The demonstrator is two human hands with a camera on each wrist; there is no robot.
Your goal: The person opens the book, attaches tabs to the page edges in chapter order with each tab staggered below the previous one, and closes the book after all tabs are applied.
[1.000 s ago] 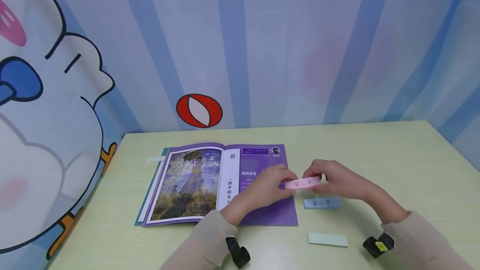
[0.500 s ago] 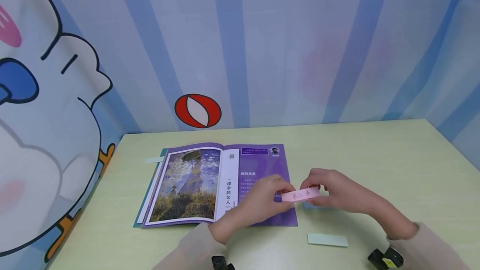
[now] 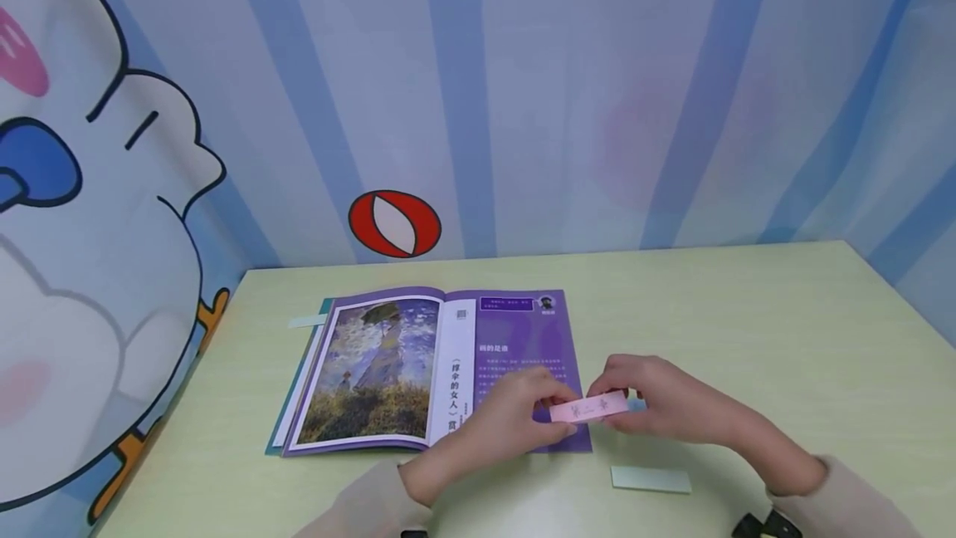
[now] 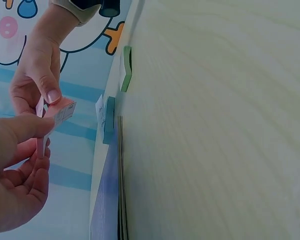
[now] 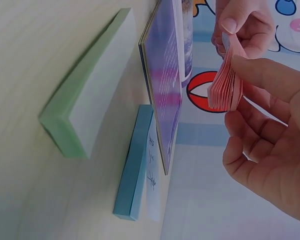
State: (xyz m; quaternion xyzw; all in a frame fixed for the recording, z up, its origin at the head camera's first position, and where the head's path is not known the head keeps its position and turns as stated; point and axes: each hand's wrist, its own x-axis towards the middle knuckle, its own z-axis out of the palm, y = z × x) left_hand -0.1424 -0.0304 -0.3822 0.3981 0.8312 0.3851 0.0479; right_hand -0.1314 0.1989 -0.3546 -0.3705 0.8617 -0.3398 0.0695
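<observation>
A pink sticky note pad (image 3: 588, 407) with handwriting on its top sheet is held above the table, level with the open book's right edge. My left hand (image 3: 515, 412) pinches its left end between thumb and fingers. The right hand (image 3: 665, 401) pinches the other end. Seen from the right wrist, the pad's sheets (image 5: 221, 85) spread apart like a fan at one end. Below the hands lies a blue sticky note pad (image 5: 132, 170), its written top sheet lifted away; the right hand mostly hides it in the head view. Nearer the front lies a pale green sticky note pad (image 3: 651, 479).
An open book (image 3: 523, 330) lies left of the pads, with a painting on its left page and a purple right page. A pale paper tab (image 3: 307, 321) sticks out of its left side. Behind the light wooden table (image 3: 784, 314) stands a striped backdrop (image 3: 568, 106).
Both hands have come down and slightly left, toward the table's front, with the pink sticky note pad between them. The right hand now covers most of the blue pad.
</observation>
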